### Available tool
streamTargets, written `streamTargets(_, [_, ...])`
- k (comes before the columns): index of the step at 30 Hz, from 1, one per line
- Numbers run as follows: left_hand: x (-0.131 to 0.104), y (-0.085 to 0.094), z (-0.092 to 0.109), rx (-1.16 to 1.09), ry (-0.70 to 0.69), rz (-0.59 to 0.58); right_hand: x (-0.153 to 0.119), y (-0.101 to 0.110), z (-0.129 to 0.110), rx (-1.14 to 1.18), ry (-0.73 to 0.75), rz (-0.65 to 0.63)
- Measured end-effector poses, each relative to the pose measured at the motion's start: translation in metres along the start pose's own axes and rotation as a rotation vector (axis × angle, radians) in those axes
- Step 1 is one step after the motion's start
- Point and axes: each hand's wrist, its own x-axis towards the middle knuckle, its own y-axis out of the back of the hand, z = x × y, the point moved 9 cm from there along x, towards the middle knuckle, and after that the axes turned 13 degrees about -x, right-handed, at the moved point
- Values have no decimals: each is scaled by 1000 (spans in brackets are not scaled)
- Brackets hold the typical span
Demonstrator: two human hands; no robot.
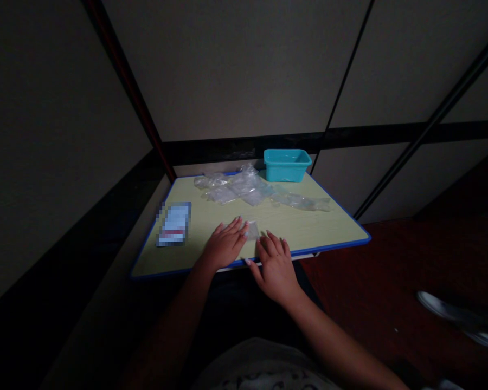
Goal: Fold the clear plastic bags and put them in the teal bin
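Note:
A small clear plastic bag (252, 231) lies flat near the front edge of the pale yellow table (309, 230). My left hand (225, 244) rests palm down on the bag's left part, fingers stretched out and covering some of it. Just right of the bag, my right hand (275, 264) lies with its fingers extended over the table's blue front edge and its thumb spread to the left. Neither hand is closed round anything. Behind them, several crumpled clear plastic bags (244, 185) are heaped together, with a long clear bag (303, 202) stretching to the right.
A turquoise plastic basket (288, 169) stands at the back right of the table. A phone-like blurred rectangle (174, 223) lies at the left. Wall panels (244, 70) rise right behind the table. Another person's shoe (435, 304) shows on the dark red floor at right.

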Motion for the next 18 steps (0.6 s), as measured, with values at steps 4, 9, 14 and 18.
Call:
streamTargets(4, [0, -1, -1, 4, -7, 0, -1, 5, 3, 24, -10, 70])
streamTargets(9, [-1, 0, 0, -9, -17, 8, 2, 2, 7, -24, -33, 85])
streamTargets(14, [-2, 1, 0, -12, -12, 2, 5, -8, 7, -94, -27, 1])
streamTargets(18, [-2, 2, 1, -8, -11, 13, 1, -9, 7, -94, -23, -13])
